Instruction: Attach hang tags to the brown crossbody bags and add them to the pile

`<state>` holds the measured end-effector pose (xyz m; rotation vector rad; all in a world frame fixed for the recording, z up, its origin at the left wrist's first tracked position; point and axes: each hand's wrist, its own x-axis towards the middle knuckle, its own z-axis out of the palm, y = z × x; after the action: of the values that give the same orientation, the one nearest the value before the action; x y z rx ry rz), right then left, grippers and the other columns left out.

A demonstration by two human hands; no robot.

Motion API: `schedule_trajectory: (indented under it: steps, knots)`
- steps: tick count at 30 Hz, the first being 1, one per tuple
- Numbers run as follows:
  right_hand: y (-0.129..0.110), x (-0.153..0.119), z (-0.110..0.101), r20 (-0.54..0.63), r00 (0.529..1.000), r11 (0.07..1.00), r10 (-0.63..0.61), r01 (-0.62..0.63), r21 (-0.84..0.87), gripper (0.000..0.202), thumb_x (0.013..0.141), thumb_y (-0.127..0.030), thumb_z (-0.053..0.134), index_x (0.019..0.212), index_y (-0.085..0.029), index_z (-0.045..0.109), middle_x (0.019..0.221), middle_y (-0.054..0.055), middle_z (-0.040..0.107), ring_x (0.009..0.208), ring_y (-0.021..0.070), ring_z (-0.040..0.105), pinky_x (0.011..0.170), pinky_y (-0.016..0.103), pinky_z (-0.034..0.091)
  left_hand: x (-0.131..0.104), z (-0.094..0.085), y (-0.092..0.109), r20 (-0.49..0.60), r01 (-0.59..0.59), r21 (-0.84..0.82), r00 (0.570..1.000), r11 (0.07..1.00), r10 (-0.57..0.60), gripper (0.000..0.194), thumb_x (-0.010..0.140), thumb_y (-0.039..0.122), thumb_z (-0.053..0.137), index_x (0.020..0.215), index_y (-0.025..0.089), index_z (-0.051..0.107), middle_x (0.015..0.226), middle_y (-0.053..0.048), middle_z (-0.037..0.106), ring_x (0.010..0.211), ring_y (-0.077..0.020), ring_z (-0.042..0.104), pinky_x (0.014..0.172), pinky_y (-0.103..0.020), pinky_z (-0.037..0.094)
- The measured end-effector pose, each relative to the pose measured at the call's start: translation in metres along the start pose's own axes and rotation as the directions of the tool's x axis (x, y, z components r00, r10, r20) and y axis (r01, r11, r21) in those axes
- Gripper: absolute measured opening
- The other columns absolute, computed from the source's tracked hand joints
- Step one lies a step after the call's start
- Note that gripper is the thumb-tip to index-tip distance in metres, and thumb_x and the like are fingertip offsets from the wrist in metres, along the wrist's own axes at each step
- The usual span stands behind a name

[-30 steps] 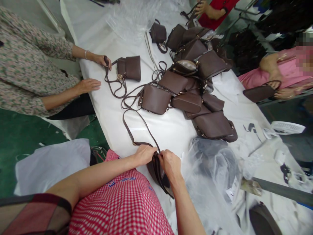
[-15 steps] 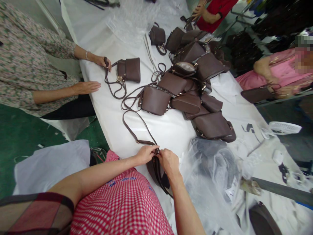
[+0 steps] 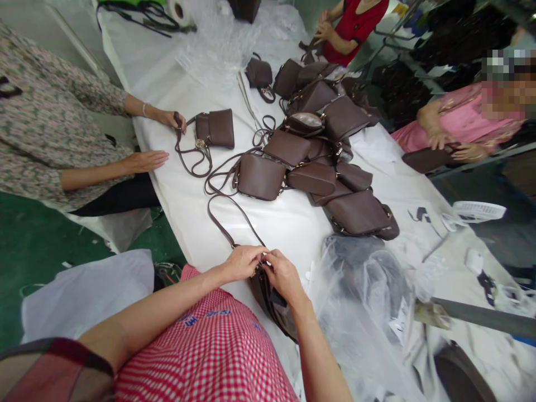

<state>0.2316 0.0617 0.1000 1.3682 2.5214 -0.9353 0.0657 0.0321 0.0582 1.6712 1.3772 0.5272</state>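
The dark brown, smooth handbag (image 3: 268,295) lies with its long axis from far-left to near-right; left hand (image 3: 243,262) and right hand (image 3: 283,274) pinch its far end.

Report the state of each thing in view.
Left hand, pinching at near bag
Right hand, pinching there too
Near bag, held at top
Near strap, looped
Bag pile, heaped
Clear plastic, crumpled
Left bag, lying down
Co-worker's hand, gripping its strap

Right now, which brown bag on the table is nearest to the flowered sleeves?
The bag lying apart, left of the pile; the flowered-sleeved person's hand holds its strap.
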Motion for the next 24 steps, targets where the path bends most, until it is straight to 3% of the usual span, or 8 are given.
schedule_trajectory:
  steps: [5,8,11,14,19,24]
  knots:
    - [0.002,0.011,0.006,-0.001,1.0,0.999,-0.023,0.023,0.029,0.016,0.086,-0.014,0.051,0.09,-0.019,0.066,0.096,0.004,0.063,0.09,0.0153,0.059,0.078,0.022,0.041,-0.002,0.004,-0.001,-0.087,0.052,-0.08,0.994,0.995,-0.059,0.043,0.075,0.008,0.048,0.114,0.019,0.061,0.079,0.001,0.067,0.074,-0.0136,0.059,0.072,-0.023,0.045]
    - [0.009,0.015,0.009,0.006,1.0,0.998,-0.021,0.02,0.061,0.014,0.083,-0.014,0.053,0.084,-0.019,0.066,0.089,0.004,0.066,0.086,0.0155,0.06,0.076,0.023,0.041,0.0,0.013,-0.006,-0.136,0.093,-0.294,0.981,0.951,-0.138,0.037,0.074,0.008,0.049,0.106,0.018,0.063,0.074,0.002,0.066,0.068,-0.0117,0.058,0.067,-0.021,0.044]
    - [0.015,0.017,0.011,0.008,0.999,0.994,0.042,-0.043,0.104,0.015,0.081,-0.016,0.054,0.082,-0.019,0.068,0.084,0.003,0.068,0.08,0.0157,0.06,0.072,0.023,0.04,0.003,0.025,-0.015,-0.125,0.125,-0.597,0.961,0.792,-0.246,0.031,0.071,0.009,0.055,0.1,0.015,0.062,0.069,0.002,0.063,0.062,-0.0103,0.057,0.062,-0.021,0.044]
    - [0.019,0.018,0.014,0.008,0.996,0.986,0.084,-0.084,0.145,0.017,0.08,-0.018,0.053,0.083,-0.02,0.07,0.085,0.003,0.069,0.078,0.0159,0.061,0.071,0.023,0.04,0.004,0.036,-0.022,-0.057,0.141,-0.789,0.952,0.598,-0.3,0.028,0.063,0.007,0.062,0.09,0.013,0.061,0.069,0.002,0.062,0.062,-0.0099,0.057,0.063,-0.021,0.045]
    - [0.02,0.019,0.015,0.021,0.995,0.979,0.102,-0.104,0.178,0.018,0.079,-0.018,0.054,0.083,-0.02,0.071,0.086,0.003,0.071,0.08,0.0163,0.062,0.072,0.024,0.041,0.003,0.044,-0.023,-0.013,0.148,-0.863,0.95,0.483,-0.313,0.018,0.06,0.007,0.064,0.077,0.013,0.061,0.064,0.003,0.06,0.057,-0.0084,0.054,0.057,-0.02,0.043]
    - [0.021,0.02,0.013,0.041,0.992,0.971,0.123,-0.129,0.199,0.018,0.081,-0.022,0.055,0.082,-0.02,0.072,0.083,0.004,0.071,0.077,0.016,0.062,0.07,0.023,0.041,0.005,0.044,-0.023,-0.046,0.128,-0.842,0.951,0.524,-0.306,0.007,0.066,0.011,0.063,0.072,0.013,0.061,0.061,0.001,0.062,0.057,-0.0105,0.058,0.057,-0.021,0.045]
